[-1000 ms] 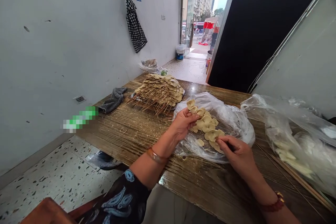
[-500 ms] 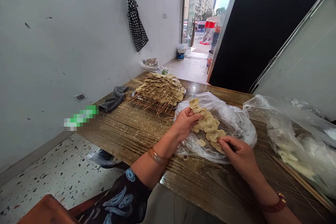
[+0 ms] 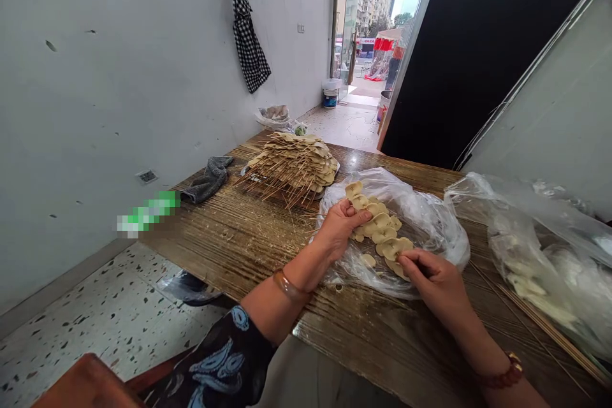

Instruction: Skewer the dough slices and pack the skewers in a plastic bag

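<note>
My left hand (image 3: 338,229) is closed around a skewer of thin, pale yellow round slices (image 3: 380,225), thumb on top. The skewer's stick is mostly hidden by the slices and fingers. At the lower right end, my right hand (image 3: 437,284) pinches the edge of a folded slice (image 3: 394,247) between thumb and forefinger. Beneath both hands a clear plastic bag (image 3: 437,229) lies spread on the wooden table (image 3: 229,248), with a loose slice (image 3: 368,261) on it. Beyond my left hand, finished-looking skewers of the same slices (image 3: 299,162) are heaped on a tray.
A grey cloth (image 3: 209,180) lies at the table's left edge. Thin bamboo sticks (image 3: 549,315) rest at the right, beside another clear bag (image 3: 535,268) with pale slices inside. A further plastic bag (image 3: 275,116) sits at the far corner, near the wall.
Very little differs. Both hands keep their hold on the skewer and the end slice, and the whole view has shifted by a tiny amount.
</note>
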Action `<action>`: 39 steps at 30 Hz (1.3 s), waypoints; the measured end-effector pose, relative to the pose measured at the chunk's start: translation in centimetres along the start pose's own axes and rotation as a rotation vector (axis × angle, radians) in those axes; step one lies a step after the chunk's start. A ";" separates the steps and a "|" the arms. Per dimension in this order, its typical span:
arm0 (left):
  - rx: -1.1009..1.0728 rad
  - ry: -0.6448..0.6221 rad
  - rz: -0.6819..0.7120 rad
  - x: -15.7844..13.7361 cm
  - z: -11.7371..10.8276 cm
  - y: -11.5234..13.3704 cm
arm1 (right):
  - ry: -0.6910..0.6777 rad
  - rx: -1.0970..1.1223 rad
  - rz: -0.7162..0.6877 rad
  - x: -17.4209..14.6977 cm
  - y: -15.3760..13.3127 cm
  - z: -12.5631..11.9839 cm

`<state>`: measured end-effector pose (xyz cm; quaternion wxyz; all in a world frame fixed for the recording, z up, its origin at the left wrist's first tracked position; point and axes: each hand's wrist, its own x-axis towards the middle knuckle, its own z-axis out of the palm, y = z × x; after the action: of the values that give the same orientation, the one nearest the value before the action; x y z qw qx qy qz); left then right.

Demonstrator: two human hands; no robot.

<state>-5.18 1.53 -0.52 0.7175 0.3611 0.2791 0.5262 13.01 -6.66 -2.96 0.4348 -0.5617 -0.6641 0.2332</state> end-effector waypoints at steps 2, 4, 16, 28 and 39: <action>0.006 0.011 -0.008 0.1 0.0 0.1 | -0.004 0.009 0.016 0.0 0.1 0.0; -0.011 0.035 -0.009 0.2 -0.1 0.3 | -0.019 0.024 0.040 0.0 0.2 -0.1; -0.053 0.120 0.087 0.8 -0.5 0.9 | -0.046 0.027 0.038 -0.1 0.5 -0.1; -0.074 0.105 0.043 0.6 -0.5 1.0 | -0.058 0.054 0.088 -0.1 0.0 -0.2; -0.015 0.184 0.135 1.1 -1.4 1.4 | -0.102 0.043 0.069 -0.3 0.5 -0.1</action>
<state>-6.72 3.15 -0.24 0.6545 0.3236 0.3151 0.6063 13.39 -6.82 -3.43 0.4038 -0.5622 -0.6606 0.2906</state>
